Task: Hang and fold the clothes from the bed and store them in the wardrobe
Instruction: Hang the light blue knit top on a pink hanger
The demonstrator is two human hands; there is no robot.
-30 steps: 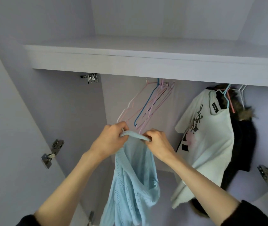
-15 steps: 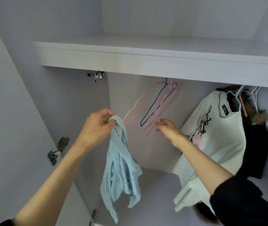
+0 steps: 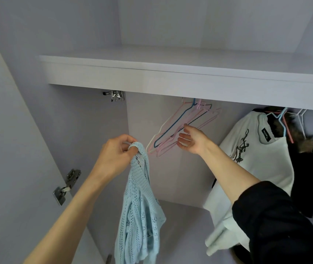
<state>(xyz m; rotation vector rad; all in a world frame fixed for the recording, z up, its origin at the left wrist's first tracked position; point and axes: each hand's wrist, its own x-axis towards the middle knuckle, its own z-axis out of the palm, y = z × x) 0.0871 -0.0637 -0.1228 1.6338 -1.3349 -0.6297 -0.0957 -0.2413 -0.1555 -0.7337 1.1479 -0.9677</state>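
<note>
Fingers of my left hand are curled tight round the top of the pale blue knitted top, pinching a bunch of its ribbed edge, and the rest of it hangs straight down from that grip in loose folds, inside the open wardrobe and clear of its floor. My right hand is up and to the right of it, palm turned toward me, fingers loose and spread, holding nothing; the fingertips sit right at the lower bars of the empty hangers, and I think they just touch the pink one, though the thin wires make that hard to judge.

Those hangers, pink, white and one blue, dangle in a cluster under the front edge of the wardrobe shelf, near its middle. Further toward the shelf's right end a white T-shirt with a dark print hangs on its own hanger, and just behind it a black coat with a fur-trimmed hood. My dark sleeve covers the right forearm near the bottom right corner. On the left, the open wardrobe door carries a metal hinge, and another hinge sits under the shelf's left end.
</note>
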